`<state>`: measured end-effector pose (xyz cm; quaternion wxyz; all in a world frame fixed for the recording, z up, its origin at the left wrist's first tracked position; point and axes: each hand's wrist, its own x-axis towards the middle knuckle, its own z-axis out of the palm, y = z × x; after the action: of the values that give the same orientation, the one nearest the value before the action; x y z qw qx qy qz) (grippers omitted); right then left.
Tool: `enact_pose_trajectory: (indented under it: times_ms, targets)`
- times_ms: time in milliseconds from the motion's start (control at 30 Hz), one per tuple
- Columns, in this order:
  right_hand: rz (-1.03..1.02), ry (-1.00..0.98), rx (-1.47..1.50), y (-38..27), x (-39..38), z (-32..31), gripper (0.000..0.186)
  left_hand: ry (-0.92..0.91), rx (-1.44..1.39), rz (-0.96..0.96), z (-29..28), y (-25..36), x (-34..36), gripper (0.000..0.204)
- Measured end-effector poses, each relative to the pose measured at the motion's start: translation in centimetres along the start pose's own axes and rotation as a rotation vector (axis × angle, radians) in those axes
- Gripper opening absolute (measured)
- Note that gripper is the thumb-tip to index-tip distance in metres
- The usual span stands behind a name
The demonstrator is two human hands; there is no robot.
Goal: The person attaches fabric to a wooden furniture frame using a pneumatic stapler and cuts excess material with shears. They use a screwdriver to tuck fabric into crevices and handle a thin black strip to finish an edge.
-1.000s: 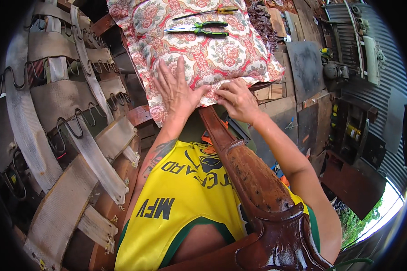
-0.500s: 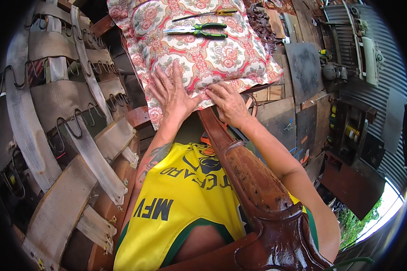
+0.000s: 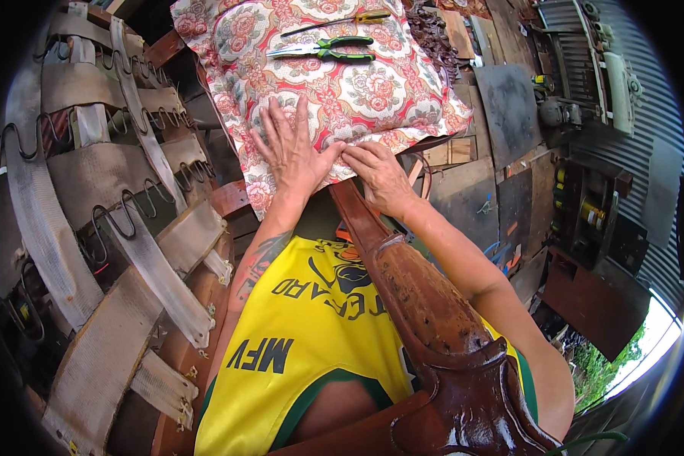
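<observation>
A padded seat covered in red and cream floral fabric (image 3: 387, 87) fills the top middle. My left hand (image 3: 289, 148) lies on its near left part, fingers spread and pressing the cloth. My right hand (image 3: 380, 175) is at the seat's near edge, its fingers bent together and pinching the fabric border beside my left thumb. On the fabric, beyond both hands, rest long-nose pliers (image 3: 323, 50) with green and black handles and a screwdriver (image 3: 338, 22) with a yellow handle. A brown carved wooden leg (image 3: 425, 296) runs from under the near edge down past my torso.
At left stands a frame with woven webbing straps (image 3: 102, 342) and wire springs (image 3: 118, 209). To the right are dark boards (image 3: 509, 114) on the ground, a small motor-like machine (image 3: 558, 112), a shelf with yellow spools (image 3: 591, 216) and a corrugated metal wall (image 3: 653, 99).
The view has shifted slightly, so the seat and tools sit a little higher and further left. Both hands stay at the near edge, my right fingers still gathered on the fabric.
</observation>
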<state>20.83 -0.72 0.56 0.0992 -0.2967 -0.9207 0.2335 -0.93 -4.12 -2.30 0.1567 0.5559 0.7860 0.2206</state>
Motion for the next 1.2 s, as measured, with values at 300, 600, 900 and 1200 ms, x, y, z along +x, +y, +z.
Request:
enact_pose_trajectory:
  times_ms: [300, 600, 900, 1200]
  targets:
    - [0.01, 0.011, 0.233, 2.1, -0.5, -1.9, 0.04, -0.043, 0.021, -0.119, -0.3, 0.6, -0.2, 0.132]
    - [0.104, 0.041, 0.135, 3.4, 1.6, -3.0, 0.026, -0.01, 0.023, -0.13, -0.4, 0.9, -0.3, 0.131]
    - [0.086, -0.137, 0.027, 2.0, 2.8, -2.6, 0.053, -0.036, 0.003, -0.167, -0.3, 1.2, -0.4, 0.128]
    - [0.119, -0.138, 0.02, 2.2, 2.5, -2.0, 0.052, -0.025, 0.055, -0.087, -0.4, 0.4, -0.4, 0.13]
